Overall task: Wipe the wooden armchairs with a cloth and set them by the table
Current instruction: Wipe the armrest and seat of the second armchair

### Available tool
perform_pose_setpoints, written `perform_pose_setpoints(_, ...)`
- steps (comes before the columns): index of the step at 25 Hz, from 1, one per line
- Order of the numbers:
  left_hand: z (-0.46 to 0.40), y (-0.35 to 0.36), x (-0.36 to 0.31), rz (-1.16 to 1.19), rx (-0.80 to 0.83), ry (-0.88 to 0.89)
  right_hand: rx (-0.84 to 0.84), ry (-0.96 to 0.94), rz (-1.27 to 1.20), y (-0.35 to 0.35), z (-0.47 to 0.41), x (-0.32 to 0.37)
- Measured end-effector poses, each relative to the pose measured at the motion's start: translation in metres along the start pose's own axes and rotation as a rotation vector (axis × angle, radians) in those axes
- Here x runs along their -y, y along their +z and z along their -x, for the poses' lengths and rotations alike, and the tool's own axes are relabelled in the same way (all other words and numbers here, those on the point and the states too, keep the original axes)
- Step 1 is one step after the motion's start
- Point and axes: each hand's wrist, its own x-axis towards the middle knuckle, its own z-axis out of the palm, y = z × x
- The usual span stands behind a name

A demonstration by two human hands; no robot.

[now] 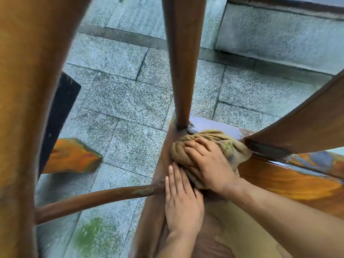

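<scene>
The person leans over a wooden armchair (290, 185) and cleans the back corner of its seat. The seat is the landmark here.

The cloth (208, 144) is a brown, bunched-up rag. It sits on the seat, right beside the round post (183, 71) that rises from the seat's corner.

The right hand (210, 164) lies on top of the cloth. Its fingers are spread and bent a little over the lump, pressing it down more than squeezing it. I think this is so the rag rubs hard on the wood.

The left hand (181, 200) rests flat on the seat's edge, just beside the cloth, with fingers straight. It holds nothing. It looks like it steadies the chair so it does not slide.

A curved rail (96, 198) joins the seat's edge next to the left hand. Below the seat lies grey stone floor (121, 105).

No table shows here, so moving the chair is not yet done.
</scene>
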Motion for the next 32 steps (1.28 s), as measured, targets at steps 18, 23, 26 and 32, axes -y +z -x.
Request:
perform_pose_setpoints(18,0.129,-0.001,0.053,0.093,0.059,-0.255,0.201,-0.200,-0.050,0.003,0.027,0.024)
perform_pose_setpoints(23,0.152,0.005,0.039,0.133,0.061,-0.294,0.033,0.272,-0.174,0.050,0.092,0.130)
perform_pose_setpoints(26,0.189,0.012,0.051,0.209,0.162,-0.242,0.166,-0.023,-0.151,0.060,0.114,0.166)
perform_pose_setpoints(32,0.220,0.033,0.095,0.032,0.122,0.019,0.306,-0.172,-0.041,0.070,0.009,0.192)
